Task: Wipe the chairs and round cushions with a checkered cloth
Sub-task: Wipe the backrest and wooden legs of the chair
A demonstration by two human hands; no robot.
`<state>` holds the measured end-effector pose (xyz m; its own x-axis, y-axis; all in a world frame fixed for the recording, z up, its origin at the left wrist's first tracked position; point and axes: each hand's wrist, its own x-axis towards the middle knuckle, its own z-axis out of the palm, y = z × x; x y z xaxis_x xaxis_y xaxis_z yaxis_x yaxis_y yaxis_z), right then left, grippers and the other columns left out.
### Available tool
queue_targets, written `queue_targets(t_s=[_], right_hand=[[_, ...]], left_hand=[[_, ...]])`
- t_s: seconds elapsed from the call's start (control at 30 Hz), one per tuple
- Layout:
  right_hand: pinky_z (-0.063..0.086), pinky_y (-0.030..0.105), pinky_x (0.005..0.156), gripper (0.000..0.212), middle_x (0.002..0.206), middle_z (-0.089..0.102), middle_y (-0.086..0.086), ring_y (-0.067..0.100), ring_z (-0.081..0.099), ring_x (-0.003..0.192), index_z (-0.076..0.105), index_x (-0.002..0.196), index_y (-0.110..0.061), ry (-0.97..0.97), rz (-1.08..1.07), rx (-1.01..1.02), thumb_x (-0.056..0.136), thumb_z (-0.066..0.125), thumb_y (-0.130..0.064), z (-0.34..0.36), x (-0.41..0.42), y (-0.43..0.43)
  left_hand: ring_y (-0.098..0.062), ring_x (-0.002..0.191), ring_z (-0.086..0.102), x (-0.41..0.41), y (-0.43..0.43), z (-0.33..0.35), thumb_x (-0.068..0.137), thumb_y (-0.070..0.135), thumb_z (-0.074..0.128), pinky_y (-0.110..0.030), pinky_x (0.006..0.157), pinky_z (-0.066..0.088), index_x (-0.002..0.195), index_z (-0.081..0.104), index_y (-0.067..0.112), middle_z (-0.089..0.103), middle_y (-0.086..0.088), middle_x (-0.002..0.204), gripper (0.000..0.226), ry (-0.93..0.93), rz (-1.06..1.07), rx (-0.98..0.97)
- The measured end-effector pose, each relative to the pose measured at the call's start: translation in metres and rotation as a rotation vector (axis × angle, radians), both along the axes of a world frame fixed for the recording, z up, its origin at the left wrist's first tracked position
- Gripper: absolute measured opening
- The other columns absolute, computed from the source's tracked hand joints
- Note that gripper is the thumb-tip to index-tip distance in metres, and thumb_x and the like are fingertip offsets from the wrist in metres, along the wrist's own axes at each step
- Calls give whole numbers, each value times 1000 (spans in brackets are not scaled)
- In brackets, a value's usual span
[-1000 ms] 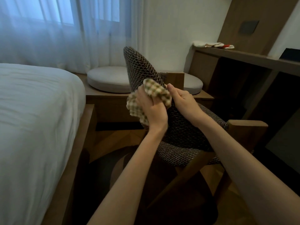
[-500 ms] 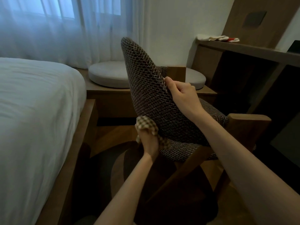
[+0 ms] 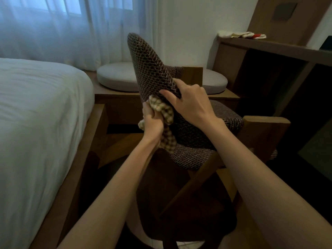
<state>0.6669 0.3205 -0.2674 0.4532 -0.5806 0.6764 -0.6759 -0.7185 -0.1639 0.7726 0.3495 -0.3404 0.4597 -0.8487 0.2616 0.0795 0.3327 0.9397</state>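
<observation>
Bed: fills the left side, covered in a white sheet with soft wrinkles.
Bed frame: dark wood, running along the mattress edge.
Curtain: sheer and white, hanging across a bright window behind the bed.
Wall: plain and pale, right of the curtain.
Low platform: wooden, set against the wall under the window.
Desk top: a long wooden slab at upper right, dark space beneath it.
Folded cloths: white, cream and red, lying at the desk top's far end.
Wall panel: wood, slanting up behind the desk, with a dark square plate on it.
Floor: wooden, in shadow.
</observation>
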Motion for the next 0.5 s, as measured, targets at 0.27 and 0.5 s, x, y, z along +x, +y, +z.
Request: queue_targets(t_s=[0.27, 0.5], right_hand=[[31, 23, 53, 45, 66, 64, -2, 15, 58, 54, 59, 122, -19, -47, -45, -38, 92, 50, -51, -1, -75, -3], [44, 39, 76, 44, 93, 62, -10, 15, 59, 90, 41, 124, -34, -37, -64, 321, 92, 33, -63, 9, -100, 10]], left_hand=[[-13, 126, 36, -63, -5, 1, 101, 24, 36, -30, 106, 34, 140, 27, 25, 36, 7, 134, 40, -114, -155, 64], [-31, 109, 54, -65, 3, 7, 99, 26, 42, -55, 100, 41, 116, 45, 27, 57, -13, 113, 17, 180, -187, 43]])
